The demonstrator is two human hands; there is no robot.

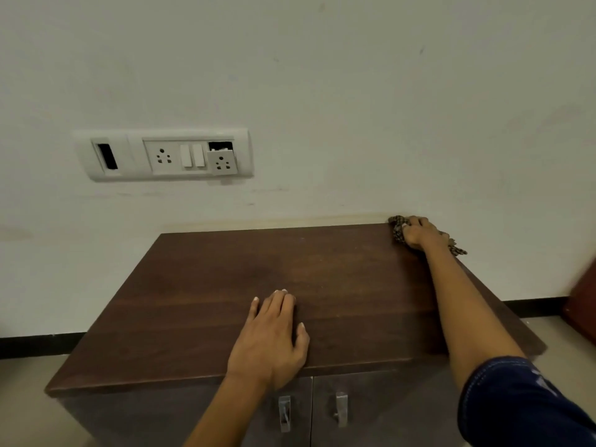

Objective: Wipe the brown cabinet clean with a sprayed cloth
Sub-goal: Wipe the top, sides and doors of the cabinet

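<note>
The brown cabinet [200, 304] stands against the white wall, its dark wooden top filling the middle of the view. My left hand [274, 337] lies flat on the top near the front edge, fingers straight and together. My right hand [419, 235] is stretched to the far right corner of the top and grips a bunched, patterned brown cloth [397, 229], pressing it onto the wood. Part of the cloth pokes out behind the hand over the right edge.
A white switch and socket panel [164, 154] is mounted on the wall above left, one socket hanging loose. Two metal door handles [341, 409] sit on the cabinet front. A reddish-brown piece of furniture [583, 301] stands at the right edge. Beige floor lies on both sides.
</note>
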